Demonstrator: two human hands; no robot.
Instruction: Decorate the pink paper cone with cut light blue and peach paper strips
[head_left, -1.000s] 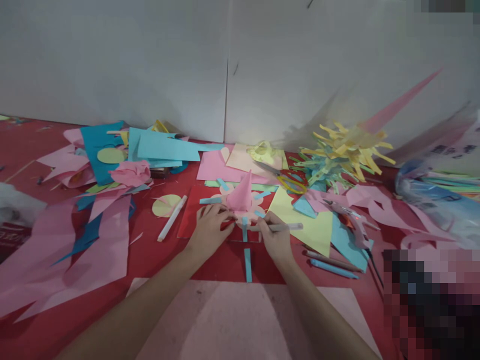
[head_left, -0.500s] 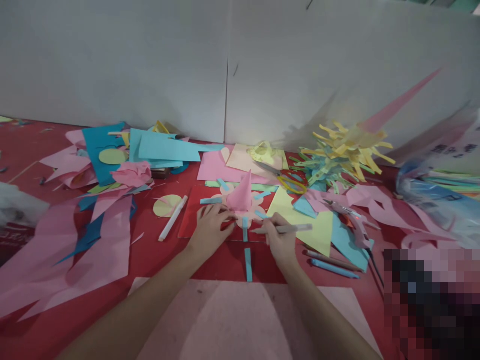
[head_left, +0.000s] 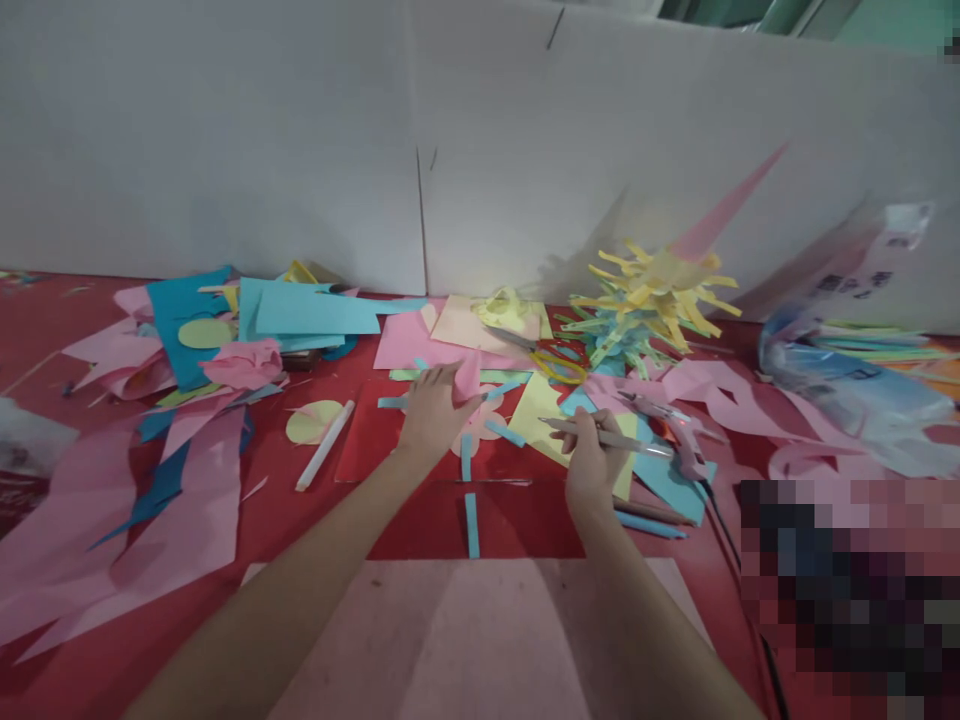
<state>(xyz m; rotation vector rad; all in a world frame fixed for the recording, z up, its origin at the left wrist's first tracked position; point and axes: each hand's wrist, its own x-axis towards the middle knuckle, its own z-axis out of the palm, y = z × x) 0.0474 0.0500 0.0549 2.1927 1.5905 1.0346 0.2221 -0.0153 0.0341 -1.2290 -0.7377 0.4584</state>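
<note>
The left hand [head_left: 439, 408] has its thumb and fingers closed around a pink cone [head_left: 468, 377], the tip poking up past them; I take that grip as a way to steady something so light. The paper flower [head_left: 493, 409] lies just to the right of that hand and partly beneath it, blue strips [head_left: 506, 433] sticking out from its edge. Whether the cone is fixed to it, I can't tell, since the hand hides the join. A red card [head_left: 371, 450] lies under it all, perhaps as a flat base.

The right hand [head_left: 595, 465] is clamped on a pen [head_left: 636, 441] as for writing, its point turned towards the left hand and apart from the flower, over yellow paper [head_left: 545, 397]. That hold probably keeps the tip out of the way yet ready.

Just beyond the right hand sits a glue gun [head_left: 691, 440], seemingly left within easy reach. Nearer the body than the left hand is a loose strip [head_left: 472, 527], between the forearms, probably kept handy.
</note>
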